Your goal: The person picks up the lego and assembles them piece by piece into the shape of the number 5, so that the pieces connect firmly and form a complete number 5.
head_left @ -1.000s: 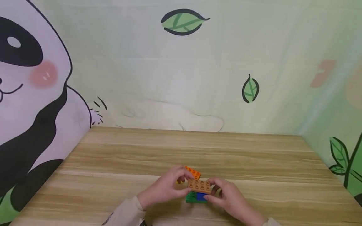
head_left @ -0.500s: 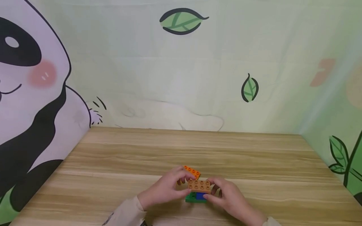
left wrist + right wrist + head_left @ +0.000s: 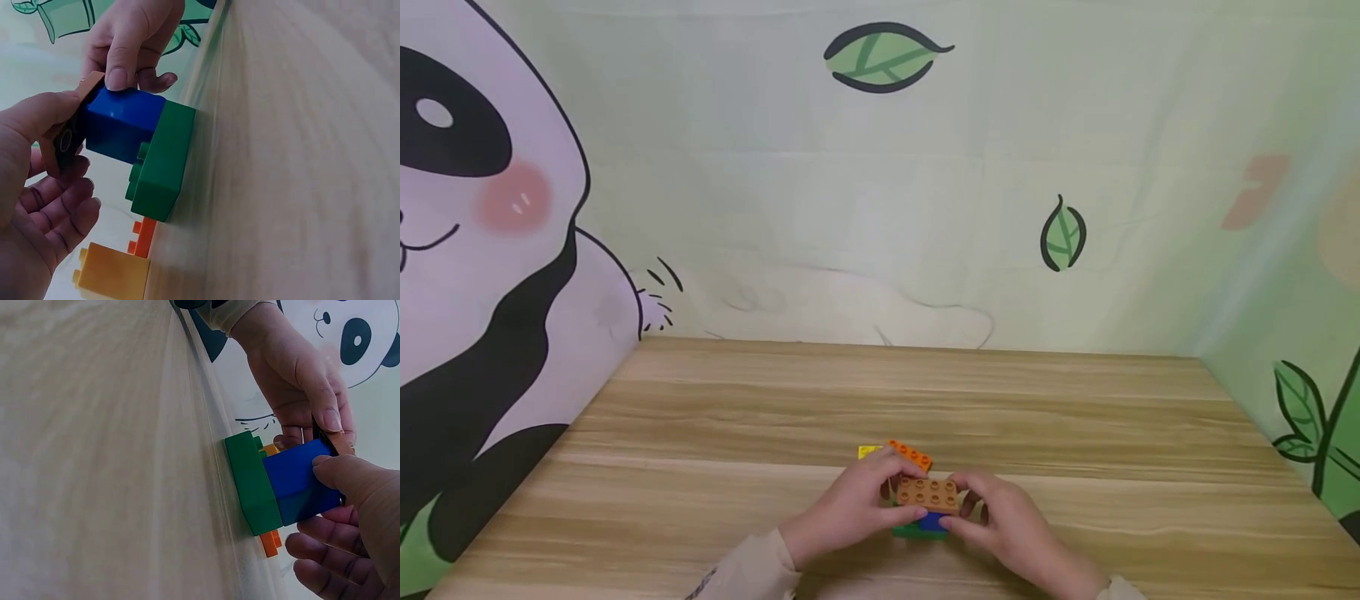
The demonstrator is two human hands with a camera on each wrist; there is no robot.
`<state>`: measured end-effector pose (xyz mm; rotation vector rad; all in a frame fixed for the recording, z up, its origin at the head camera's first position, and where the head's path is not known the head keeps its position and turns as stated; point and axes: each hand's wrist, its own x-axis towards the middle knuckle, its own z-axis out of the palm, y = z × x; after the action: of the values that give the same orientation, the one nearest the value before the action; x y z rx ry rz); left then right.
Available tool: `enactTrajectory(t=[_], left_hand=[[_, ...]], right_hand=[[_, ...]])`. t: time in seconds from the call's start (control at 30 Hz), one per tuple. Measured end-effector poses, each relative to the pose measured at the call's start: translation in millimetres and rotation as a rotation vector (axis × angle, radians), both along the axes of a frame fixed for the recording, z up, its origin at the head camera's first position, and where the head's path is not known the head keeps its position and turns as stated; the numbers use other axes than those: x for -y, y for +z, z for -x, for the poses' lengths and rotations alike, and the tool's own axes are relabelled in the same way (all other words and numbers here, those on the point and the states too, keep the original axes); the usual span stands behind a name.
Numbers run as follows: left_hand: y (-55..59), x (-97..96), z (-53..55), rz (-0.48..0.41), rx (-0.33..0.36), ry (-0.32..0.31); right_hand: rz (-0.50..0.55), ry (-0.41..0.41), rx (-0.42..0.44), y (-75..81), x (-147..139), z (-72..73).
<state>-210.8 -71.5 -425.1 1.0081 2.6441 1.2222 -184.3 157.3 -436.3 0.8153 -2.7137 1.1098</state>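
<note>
A flat brown toy brick (image 3: 927, 494) sits on top of a blue brick (image 3: 303, 481), which stands at one end of a longer green brick (image 3: 164, 164) on the table. My left hand (image 3: 850, 502) pinches the brown brick between thumb and fingers at its left part. Its other fingers are loosely bent beneath, in the left wrist view. My right hand (image 3: 1003, 521) holds the blue brick at its right end, the thumb pressed on its side near the brown brick; the far fingertips are partly hidden. In the left wrist view a gap shows under the brown brick's overhanging part.
Behind the stack lie an orange flat brick (image 3: 912, 455) and a yellow brick (image 3: 114, 272), the latter mostly covered by my left hand in the head view. The wooden table (image 3: 715, 400) runs back to a printed cloth wall (image 3: 760, 167).
My left hand has shifted right along the brown brick, its thumb now at the front edge. More of the yellow brick shows behind. My right hand stays nearly still.
</note>
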Motion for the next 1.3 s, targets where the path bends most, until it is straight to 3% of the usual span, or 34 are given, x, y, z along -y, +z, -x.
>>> enactTrajectory(t=[0.23, 0.7, 1.3], left_hand=[[-2.4, 1.9, 0.9, -0.017, -0.028, 0.007], [1.1, 3.5, -2.0, -0.019, -0.010, 0.005], [10.5, 1.5, -5.7, 0.049, 0.006, 0.021]], right_hand=[[0.010, 0.011, -0.006, -1.2, 0, -0.2], [0.004, 0.013, 0.010, 0.6, 3, -0.8], [0.019, 0.009, 0.065, 0.3, 3, 0.4]])
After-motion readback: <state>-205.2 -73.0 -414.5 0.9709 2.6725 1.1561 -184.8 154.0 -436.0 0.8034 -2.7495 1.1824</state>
